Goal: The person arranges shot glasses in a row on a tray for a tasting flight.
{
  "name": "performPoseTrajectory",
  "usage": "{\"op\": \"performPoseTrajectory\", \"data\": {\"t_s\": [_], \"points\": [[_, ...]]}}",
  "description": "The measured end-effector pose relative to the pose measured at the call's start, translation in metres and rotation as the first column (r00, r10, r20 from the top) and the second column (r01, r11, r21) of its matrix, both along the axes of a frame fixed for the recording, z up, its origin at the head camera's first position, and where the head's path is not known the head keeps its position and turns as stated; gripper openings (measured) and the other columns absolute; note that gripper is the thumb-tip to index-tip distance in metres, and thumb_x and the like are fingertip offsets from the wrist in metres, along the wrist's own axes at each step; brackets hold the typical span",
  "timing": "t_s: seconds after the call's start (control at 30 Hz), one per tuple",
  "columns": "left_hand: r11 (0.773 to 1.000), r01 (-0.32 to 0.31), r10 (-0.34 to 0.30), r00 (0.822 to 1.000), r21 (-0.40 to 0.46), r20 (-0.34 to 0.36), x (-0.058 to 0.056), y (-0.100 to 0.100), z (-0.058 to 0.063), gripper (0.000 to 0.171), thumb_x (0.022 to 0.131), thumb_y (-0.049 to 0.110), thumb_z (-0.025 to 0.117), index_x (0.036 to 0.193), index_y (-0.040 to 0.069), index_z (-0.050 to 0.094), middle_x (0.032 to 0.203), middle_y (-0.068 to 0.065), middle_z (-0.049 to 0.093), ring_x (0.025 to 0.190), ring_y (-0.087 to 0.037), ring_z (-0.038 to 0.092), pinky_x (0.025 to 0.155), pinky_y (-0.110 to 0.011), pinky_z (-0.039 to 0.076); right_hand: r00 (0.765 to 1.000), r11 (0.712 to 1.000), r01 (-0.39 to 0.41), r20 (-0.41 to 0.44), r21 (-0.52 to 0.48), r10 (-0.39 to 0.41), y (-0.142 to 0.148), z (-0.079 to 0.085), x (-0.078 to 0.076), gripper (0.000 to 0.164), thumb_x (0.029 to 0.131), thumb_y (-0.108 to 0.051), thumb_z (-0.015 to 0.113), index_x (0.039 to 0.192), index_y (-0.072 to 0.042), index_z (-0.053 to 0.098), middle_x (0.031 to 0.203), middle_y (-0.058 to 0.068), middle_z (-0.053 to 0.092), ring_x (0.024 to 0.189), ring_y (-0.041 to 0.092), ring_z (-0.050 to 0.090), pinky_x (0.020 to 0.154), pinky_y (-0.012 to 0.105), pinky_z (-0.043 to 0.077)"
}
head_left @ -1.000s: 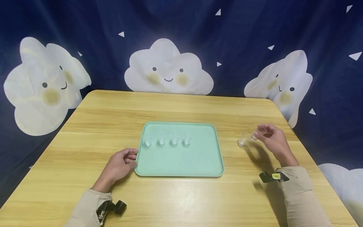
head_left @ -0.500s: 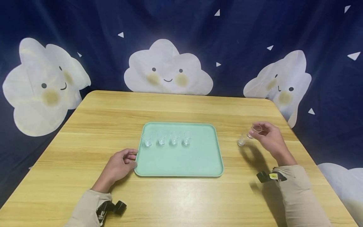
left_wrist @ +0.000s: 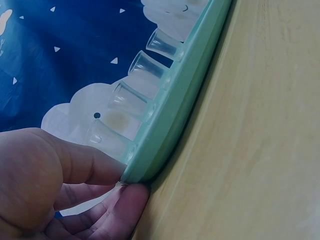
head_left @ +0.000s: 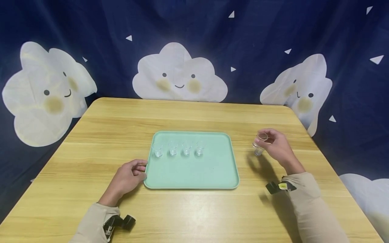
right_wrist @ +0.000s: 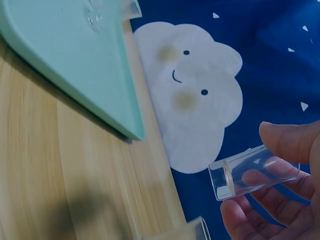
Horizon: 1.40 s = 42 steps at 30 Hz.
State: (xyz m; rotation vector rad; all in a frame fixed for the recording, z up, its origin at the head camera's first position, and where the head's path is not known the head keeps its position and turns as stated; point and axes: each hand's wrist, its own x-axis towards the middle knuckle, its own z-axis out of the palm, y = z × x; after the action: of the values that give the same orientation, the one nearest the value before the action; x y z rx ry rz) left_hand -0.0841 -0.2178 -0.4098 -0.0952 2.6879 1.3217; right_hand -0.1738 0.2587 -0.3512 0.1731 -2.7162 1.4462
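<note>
My right hand (head_left: 279,148) holds a clear shot glass (right_wrist: 252,172) between thumb and fingers, above the table right of the tray. Just below it a second shot glass (head_left: 258,152) stands on the table, partly overlapped in the head view; its rim edge shows low in the right wrist view. On the left, my left hand (head_left: 126,179) pinches the edge of a mint-green tray (head_left: 194,173), thumb at the rim and fingers against the outer side. Several clear shot glasses (head_left: 186,148) stand upright in a row across the tray's left and middle.
The wooden table (head_left: 194,216) carries the tray near its middle. A dark blue curtain (head_left: 103,20) with smiling clouds hangs behind the table's far edge. Black wrist cameras (head_left: 129,222) sit on both sleeves.
My right hand has moved left with its shot glass, from beside the standing one to over it. My left hand stays at the tray's edge, and the glasses on the tray have not moved.
</note>
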Motion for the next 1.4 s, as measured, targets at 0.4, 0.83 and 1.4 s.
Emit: {"op": "performPoseTrajectory", "data": {"t_s": [0.4,0.83,1.4], "points": [[1.000,0.001,-0.001,1.000,0.015,-0.005,0.000,-0.001,-0.002,0.044,0.083,0.007,0.066,0.127,0.000,0.058,0.108,-0.010,0.065,0.091,-0.020,0.061,0.079,-0.034,0.049,0.997,0.997,-0.067,0.047,-0.033,0.068,-0.027,-0.006,-0.011,0.041,0.089,-0.012,0.069,0.124,0.004,0.056,0.114,0.019,0.060,0.093,0.011,0.060,0.075,0.020,0.050],[1.000,-0.004,0.004,1.000,0.009,-0.002,-0.002,-0.001,-0.001,0.045,0.083,0.007,0.065,0.127,0.001,0.058,0.109,-0.009,0.064,0.093,-0.021,0.061,0.081,-0.035,0.049,0.988,0.984,-0.141,0.046,-0.108,0.147,-0.060,-0.018,-0.020,0.038,0.086,-0.005,0.070,0.120,0.007,0.057,0.107,0.019,0.062,0.096,0.024,0.063,0.076,0.022,0.052],[1.000,0.007,-0.006,1.000,0.019,-0.028,0.000,-0.002,-0.004,0.043,0.084,0.006,0.064,0.126,0.001,0.059,0.108,-0.009,0.065,0.091,-0.019,0.061,0.079,-0.034,0.049,0.974,0.973,-0.226,0.015,-0.052,0.227,-0.096,-0.037,-0.020,0.035,0.084,-0.004,0.072,0.115,0.007,0.060,0.106,0.019,0.065,0.096,0.033,0.062,0.087,0.042,0.048]]}}
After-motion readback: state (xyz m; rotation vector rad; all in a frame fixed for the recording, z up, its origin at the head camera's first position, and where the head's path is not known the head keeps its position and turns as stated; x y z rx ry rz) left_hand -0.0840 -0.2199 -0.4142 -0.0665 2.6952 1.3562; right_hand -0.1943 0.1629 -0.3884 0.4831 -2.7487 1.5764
